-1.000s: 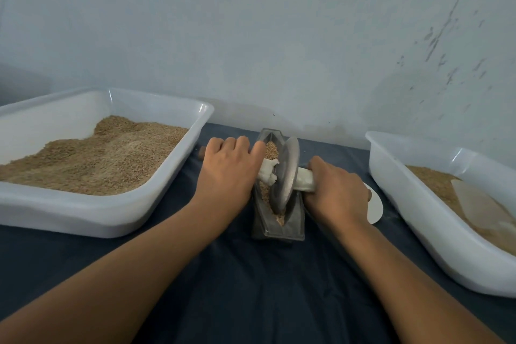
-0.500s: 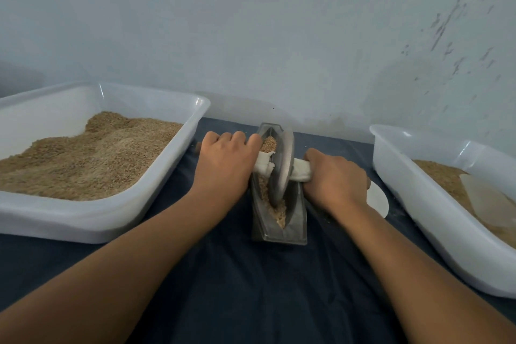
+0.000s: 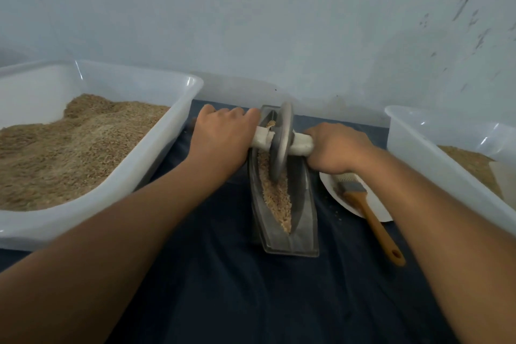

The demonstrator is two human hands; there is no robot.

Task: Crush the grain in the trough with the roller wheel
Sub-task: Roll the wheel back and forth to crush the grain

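A grey metal boat-shaped trough [image 3: 305,234] lies lengthwise on the dark cloth, with brown grain [image 3: 275,195] along its groove. A grey metal roller wheel [image 3: 280,145] stands upright in the far half of the trough, on the grain. A white-wrapped axle handle [image 3: 300,144] passes through the wheel. My left hand [image 3: 223,137] grips the handle's left end. My right hand [image 3: 339,148] grips its right end. Both hands have their fingers curled over the handle.
A large white tub [image 3: 156,153] heaped with grain stands at the left. Another white tub [image 3: 435,165] with grain stands at the right. A white plate [image 3: 374,205] with an orange-handled brush [image 3: 371,220] lies between trough and right tub. The wall is close behind.
Both hands have pushed the wheel away from me, from mid-trough to the far half. The near grain is now uncovered, and the brush and plate have come into view.
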